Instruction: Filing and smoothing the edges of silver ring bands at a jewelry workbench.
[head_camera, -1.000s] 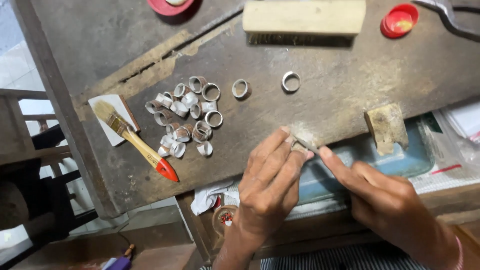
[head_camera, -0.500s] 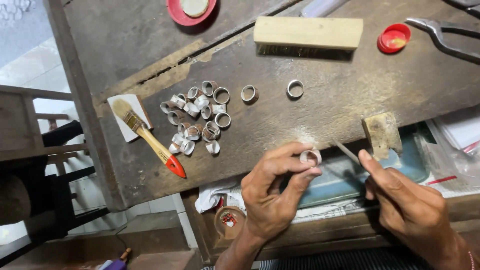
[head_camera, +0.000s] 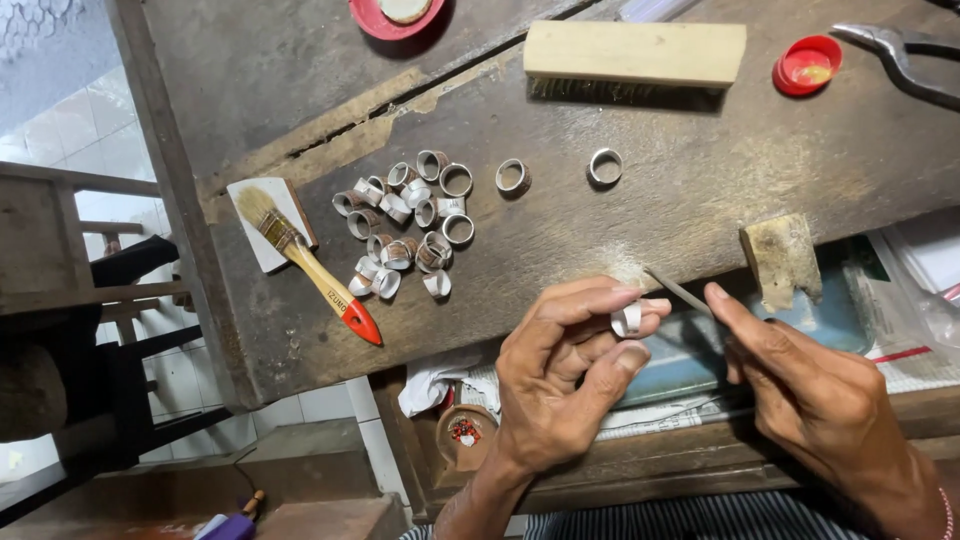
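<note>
Holding: the left hand (head_camera: 560, 385) is pinching a small silver ring (head_camera: 627, 320) between thumb and fingertips, just off the near edge of the workbench (head_camera: 700, 190).
Right hand: the right hand (head_camera: 820, 400) is gripping a thin metal file (head_camera: 680, 290), fingers closed round its handle end, its tip pointing toward the ring; whether tip and ring are touching I cannot tell.
Hands together or apart: the two hands are sitting near each other, not touching.
Ring pile: a cluster of similar silver rings (head_camera: 405, 225) is lying on the bench, left of centre.
Loose rings: two single rings (head_camera: 513, 176) are lying apart from the pile, to its right.
Paintbrush: a wooden-handled brush with a red tip (head_camera: 310, 270) is lying tilted, its bristles resting on a small white tile (head_camera: 262, 225).
Scrub brush: a wooden block brush (head_camera: 635, 55) is lying near the far edge.
Red cap: a red cap (head_camera: 806, 65) is sitting beside the scrub brush.
Pliers: pliers (head_camera: 900, 60) are showing at the far right.
Bench pin: a worn wooden peg (head_camera: 780, 258) is jutting from the near edge, just beyond the right hand.
</note>
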